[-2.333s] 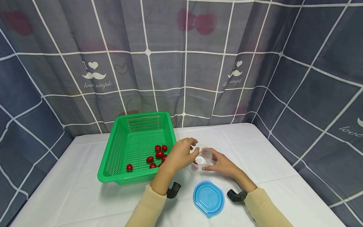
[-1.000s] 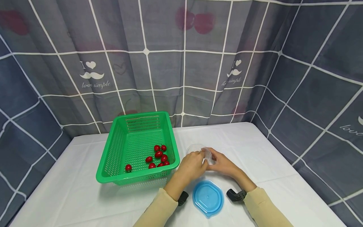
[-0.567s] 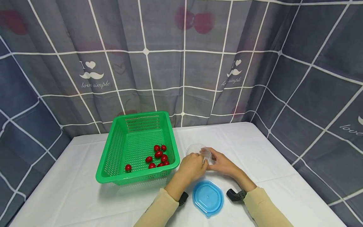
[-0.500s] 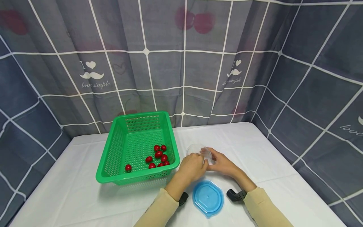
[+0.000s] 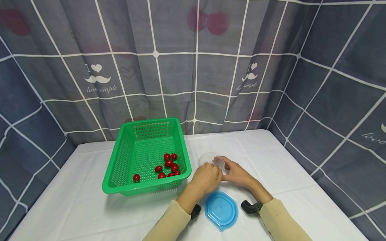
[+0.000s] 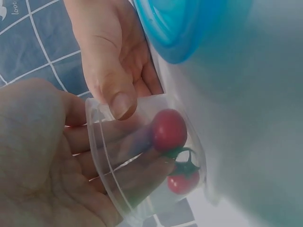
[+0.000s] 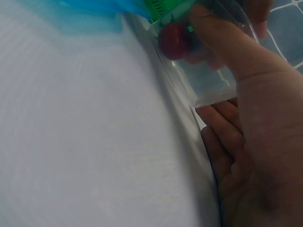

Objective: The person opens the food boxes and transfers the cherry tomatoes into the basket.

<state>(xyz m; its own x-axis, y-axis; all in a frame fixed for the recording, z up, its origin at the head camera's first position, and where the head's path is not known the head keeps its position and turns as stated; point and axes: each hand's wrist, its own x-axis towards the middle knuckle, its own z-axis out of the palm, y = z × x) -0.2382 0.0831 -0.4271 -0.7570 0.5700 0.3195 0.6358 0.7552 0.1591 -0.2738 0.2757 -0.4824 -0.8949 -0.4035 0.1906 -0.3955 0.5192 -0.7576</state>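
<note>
A clear plastic cup [image 5: 207,156] stands on the white table, right of the green basket. My right hand [image 5: 236,172] holds its side, thumb near and fingers on the far side. My left hand [image 5: 206,179] reaches into the cup's mouth. In the left wrist view, two cherry tomatoes lie at the bottom: a plump one [image 6: 169,128] and one with a green stem [image 6: 183,182]. The left fingers extend inside the cup, a fingertip close beside the tomatoes. From the right wrist, a single tomato [image 7: 172,41] shows through the plastic.
A green perforated basket [image 5: 144,186] stands to the left with several cherry tomatoes [image 5: 168,163] inside, mostly near its front right. A blue lid [image 5: 221,211] lies between the forearms. Gridded curtains [image 5: 175,73] hang behind and at both sides of the white table [image 5: 72,207].
My left hand, earlier raised at the cup's near left rim, has dipped into its mouth. Lately it has shifted slightly right. The right hand stays on the cup.
</note>
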